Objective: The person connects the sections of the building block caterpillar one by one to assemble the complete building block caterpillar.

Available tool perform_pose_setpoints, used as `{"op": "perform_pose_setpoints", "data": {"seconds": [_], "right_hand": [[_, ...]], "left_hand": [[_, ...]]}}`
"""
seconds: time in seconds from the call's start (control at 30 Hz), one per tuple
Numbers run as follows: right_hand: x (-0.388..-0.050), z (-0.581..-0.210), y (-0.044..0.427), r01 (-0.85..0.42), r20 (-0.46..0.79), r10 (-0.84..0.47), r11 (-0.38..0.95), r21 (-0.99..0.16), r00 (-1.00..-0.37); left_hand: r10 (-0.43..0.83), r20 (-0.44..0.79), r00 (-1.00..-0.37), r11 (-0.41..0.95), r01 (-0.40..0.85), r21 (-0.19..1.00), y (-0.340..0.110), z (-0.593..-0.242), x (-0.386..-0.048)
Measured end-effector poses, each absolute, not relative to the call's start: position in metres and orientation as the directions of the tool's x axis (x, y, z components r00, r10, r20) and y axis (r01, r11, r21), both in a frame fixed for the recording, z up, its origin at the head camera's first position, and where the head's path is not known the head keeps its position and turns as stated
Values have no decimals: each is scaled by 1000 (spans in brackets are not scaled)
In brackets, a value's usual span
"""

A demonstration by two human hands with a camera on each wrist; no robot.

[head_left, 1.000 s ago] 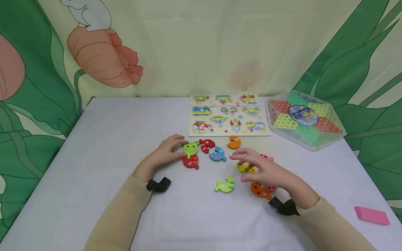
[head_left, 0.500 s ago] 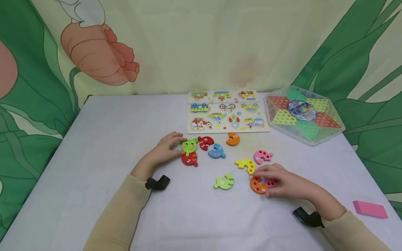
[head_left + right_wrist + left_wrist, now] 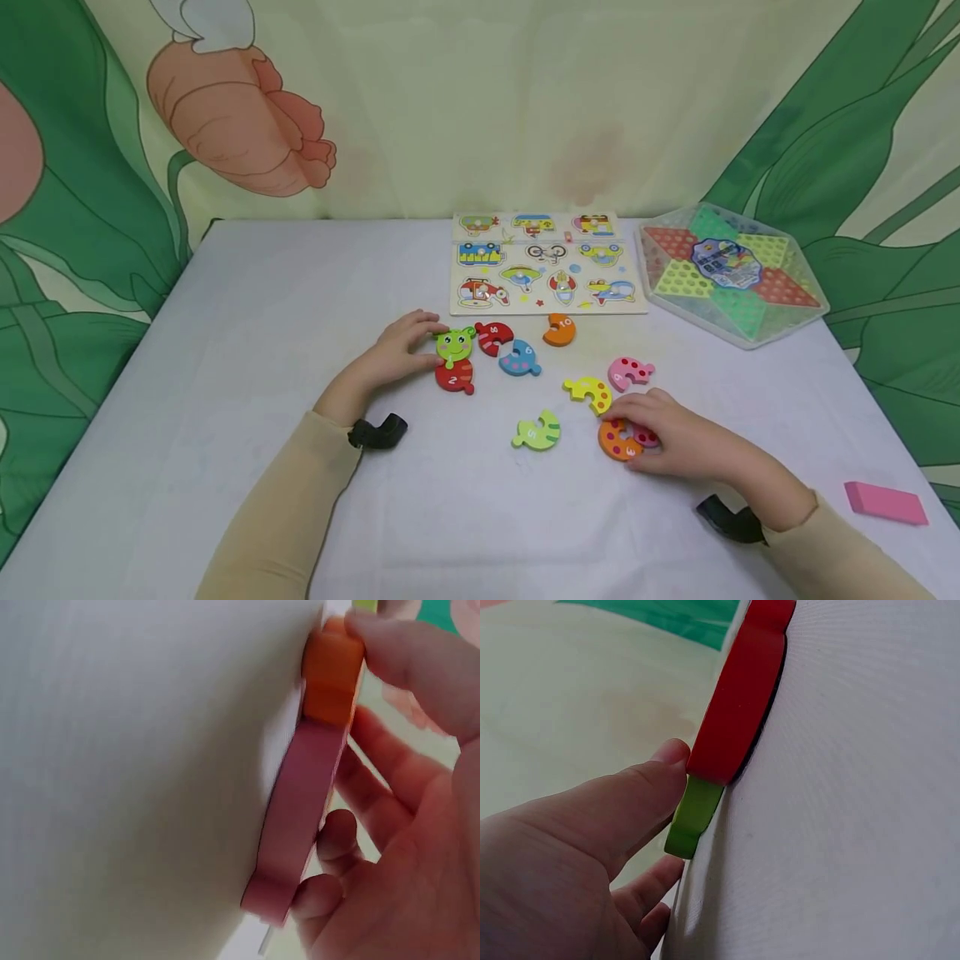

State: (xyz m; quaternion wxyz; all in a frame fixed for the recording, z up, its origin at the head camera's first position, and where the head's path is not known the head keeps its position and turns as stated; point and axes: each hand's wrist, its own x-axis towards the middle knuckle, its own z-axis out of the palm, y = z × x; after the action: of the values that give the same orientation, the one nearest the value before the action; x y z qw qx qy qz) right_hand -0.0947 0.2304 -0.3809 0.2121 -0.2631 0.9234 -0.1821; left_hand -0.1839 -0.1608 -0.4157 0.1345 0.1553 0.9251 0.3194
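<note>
My left hand [image 3: 390, 354] holds the green smiling-face puzzle piece [image 3: 454, 345] at its left side, thumb low and fingers at its top edge. Joined below that face is a red puzzle piece marked 2 [image 3: 454, 377]; in the left wrist view the thumb tip lies where red [image 3: 739, 697] meets green [image 3: 696, 806]. Over on the right, my right hand [image 3: 686, 437] grips the orange spotted puzzle piece marked 3 [image 3: 617, 440] between thumb and fingers. A pink puzzle piece [image 3: 304, 799] lies against the orange one, partly hidden by the hand in the head view.
Loose puzzle pieces lie between the hands: light green [image 3: 537, 432], yellow [image 3: 589, 393], pink [image 3: 630, 372], blue [image 3: 520, 358], red [image 3: 494, 338] and orange [image 3: 559, 330]. Behind them are a vehicle peg board [image 3: 547, 267] and a hexagonal clear box [image 3: 731, 275]. A pink block [image 3: 887, 503] sits far right.
My right hand has come down and to the right from above the yellow piece onto the orange piece marked 3. The left hand has stayed at the green face piece.
</note>
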Motion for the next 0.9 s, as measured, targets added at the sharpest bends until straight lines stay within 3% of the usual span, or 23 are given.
{"op": "perform_pose_setpoints", "data": {"seconds": [0.2,0.6,0.9], "right_hand": [[-91,-373,226,-396,-299,-555,799,-453,-777],[-110,-362,215,-379,-113,-616,607,-699,-779],[-123,-357,191,-200,-171,-528,572,-795,-832]], "left_hand": [[374,-153,-915,750,201,630,-159,-416,-186],[373,-148,-916,750,205,629,-161,-415,-185],[382,-142,-913,749,216,626,-161,-416,-184]]}}
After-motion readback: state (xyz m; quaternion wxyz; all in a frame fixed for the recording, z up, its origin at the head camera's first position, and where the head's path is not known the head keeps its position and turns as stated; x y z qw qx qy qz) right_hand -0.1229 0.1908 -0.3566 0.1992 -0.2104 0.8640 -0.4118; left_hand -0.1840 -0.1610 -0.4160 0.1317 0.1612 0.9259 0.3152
